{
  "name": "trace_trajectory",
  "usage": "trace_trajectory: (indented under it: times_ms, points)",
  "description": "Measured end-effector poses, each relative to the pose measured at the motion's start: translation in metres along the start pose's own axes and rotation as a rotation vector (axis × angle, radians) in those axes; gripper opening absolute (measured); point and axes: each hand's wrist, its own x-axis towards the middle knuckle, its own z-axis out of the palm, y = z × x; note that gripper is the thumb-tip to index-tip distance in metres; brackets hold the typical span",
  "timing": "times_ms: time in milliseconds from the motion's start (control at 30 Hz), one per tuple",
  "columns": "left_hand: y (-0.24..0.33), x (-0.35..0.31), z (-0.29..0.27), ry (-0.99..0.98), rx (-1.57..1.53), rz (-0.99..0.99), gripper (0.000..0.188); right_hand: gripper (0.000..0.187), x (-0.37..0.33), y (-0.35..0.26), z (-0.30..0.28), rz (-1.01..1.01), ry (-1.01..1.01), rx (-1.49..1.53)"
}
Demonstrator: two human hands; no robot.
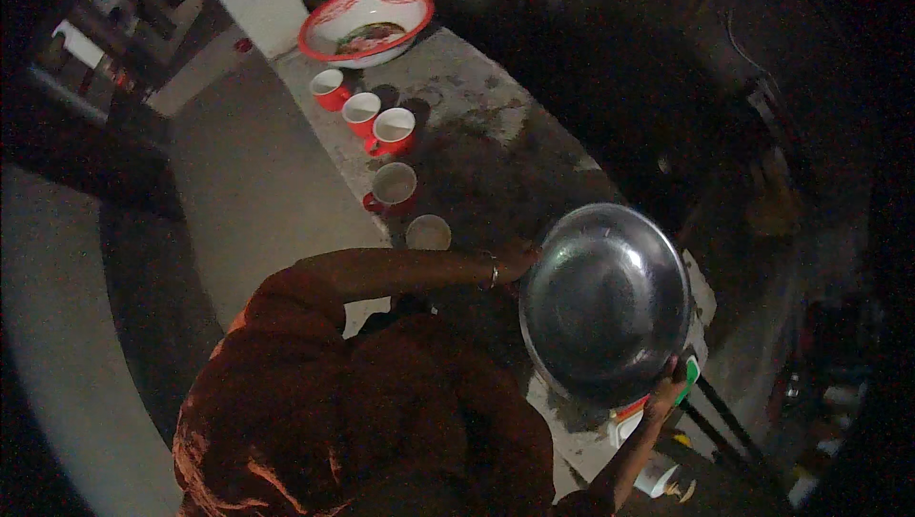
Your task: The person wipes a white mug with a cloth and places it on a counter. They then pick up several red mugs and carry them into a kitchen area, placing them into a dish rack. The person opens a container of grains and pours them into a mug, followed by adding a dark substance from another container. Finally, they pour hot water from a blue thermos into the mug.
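A large round metal basin (605, 303) is held up tilted over the right part of the ledge, its shiny round face toward me. My left hand (519, 262), with a bangle at the wrist, is closed at the basin's upper left rim; its fingers are partly hidden in the dark. At the lower right rim my right hand (672, 385) is wrapped round the edge. A green thing (688, 379) shows right beside that hand; I cannot tell whether it is held or lies behind.
A grey ledge (477, 102) runs diagonally. At its far end stands a white enamel basin (419, 12) with a red rim. Several red mugs (392, 128) with white insides line its left edge, and a pale cup (429, 232) sits near my left forearm. A white container (658, 477) lies lower right.
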Motion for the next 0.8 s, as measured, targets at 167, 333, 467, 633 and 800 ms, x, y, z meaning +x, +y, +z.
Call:
trace_trajectory:
  times_ms: [167,333,467,633,800]
  points:
    - [0.004,-0.016,0.002,0.046,-0.128,0.125,0.043,0.029,0.003,0.021,-0.012,-0.223,-0.339,-0.120]
    - [-0.016,-0.014,0.000,0.125,0.323,0.087,0.035,0.023,0.010,-0.033,0.020,-0.476,-0.001,-0.598]
    - [-0.014,-0.084,-0.036,0.738,0.522,0.640,0.028,0.022,-0.005,-0.134,0.068,-0.767,0.017,-0.380]
    - [-0.080,-0.143,-0.137,1.234,-0.023,0.547,0.019,0.032,-0.038,-0.193,0.181,-0.929,-0.602,-0.094]
    - [-0.139,-0.138,-0.181,1.176,0.273,0.445,0.047,0.040,-0.064,-0.247,0.278,-0.954,-1.221,-0.307]
